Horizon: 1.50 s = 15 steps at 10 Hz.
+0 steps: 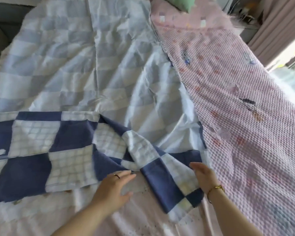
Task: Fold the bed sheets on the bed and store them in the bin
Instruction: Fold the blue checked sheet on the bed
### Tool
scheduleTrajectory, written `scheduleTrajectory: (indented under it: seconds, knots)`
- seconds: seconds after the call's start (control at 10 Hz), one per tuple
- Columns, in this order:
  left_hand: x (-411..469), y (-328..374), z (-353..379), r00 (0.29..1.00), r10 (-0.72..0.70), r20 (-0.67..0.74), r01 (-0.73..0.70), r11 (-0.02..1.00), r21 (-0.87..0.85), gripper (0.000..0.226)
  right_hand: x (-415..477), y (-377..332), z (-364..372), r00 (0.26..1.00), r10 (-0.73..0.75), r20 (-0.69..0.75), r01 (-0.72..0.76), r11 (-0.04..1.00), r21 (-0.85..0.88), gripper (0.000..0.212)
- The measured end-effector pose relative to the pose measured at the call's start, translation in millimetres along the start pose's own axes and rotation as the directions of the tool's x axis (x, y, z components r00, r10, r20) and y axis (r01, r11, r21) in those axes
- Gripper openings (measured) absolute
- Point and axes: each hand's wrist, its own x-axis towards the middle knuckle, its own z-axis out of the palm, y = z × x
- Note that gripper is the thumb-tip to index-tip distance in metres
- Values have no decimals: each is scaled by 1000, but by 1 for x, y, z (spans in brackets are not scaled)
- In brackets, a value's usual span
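Left grip [115, 186] lay flat, fingers straight, holding nothing, touching the checked sheet [41, 150] at six o'clock; right grip [203, 176], likewise straight-fingered and empty, touched its twisted corner at five o'clock.

Sheet [92, 65] spreads ahead of left grip [114, 186] and right grip [204, 178], its turned-back corner between them; blanket [245, 99] just right.

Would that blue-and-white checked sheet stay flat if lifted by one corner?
Probably not: the blue-and-white checked fabric sheet bunches in soft folds between the left hand and right hand. It likely feels light, lying thin and creased.
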Motion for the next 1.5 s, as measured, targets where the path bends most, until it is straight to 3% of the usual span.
scheduleTrajectory:
  seconds: [0.1,0.2,0.3,0.4,0.5,0.6,0.7,0.8,0.9,1.0,1.1,1.2,1.3,1.4,1.5]
  knots:
    - [47,67,52,968,1,251,-93,931,353,87,28,39,-40,997,-24,67,30,996,-89,28]
    - [81,108,89,885,-29,464,-206,870,447,64,59,58,-68,983,-19,183,44,990,-134,32]
    - [102,119,91,839,-113,532,-227,816,531,54,81,63,-82,963,-5,268,56,982,-182,45]
    - [106,110,111,835,-154,529,-185,826,533,59,101,57,-86,903,-96,418,240,921,-306,61]
    - [106,100,113,738,-183,650,-279,794,541,76,117,55,-80,801,-171,574,513,689,-511,82]
    - [100,84,106,772,-133,621,-300,786,541,69,130,54,-74,728,-211,652,661,465,-589,86]
    - [101,81,102,853,-66,519,-281,778,561,39,138,51,-63,692,-230,684,715,352,-604,75]
    - [103,80,108,970,80,231,-187,853,488,21,147,46,-62,689,-230,688,716,365,-595,56]
    - [119,91,85,986,-128,-104,130,991,17,25,152,50,-65,755,-260,601,616,594,-517,44]
    - [144,95,45,885,-450,-121,386,853,-353,23,155,56,-62,866,-192,462,376,859,-348,26]
    - [181,104,0,793,-518,-321,374,829,-415,15,156,58,-75,918,-93,384,206,942,-264,23]
    - [225,122,-32,732,-451,-510,281,882,-377,22,153,65,-100,945,-130,300,186,968,-169,37]
    - [273,149,-48,747,-303,-592,156,945,-287,26,146,70,-127,966,-198,165,224,961,-160,43]
    - [324,180,-51,797,-146,-586,65,985,-158,29,138,74,-153,966,-260,-3,252,939,-235,53]
    - [368,190,-39,888,-21,-459,49,998,49,32,146,84,-161,989,-128,-74,100,947,-304,55]
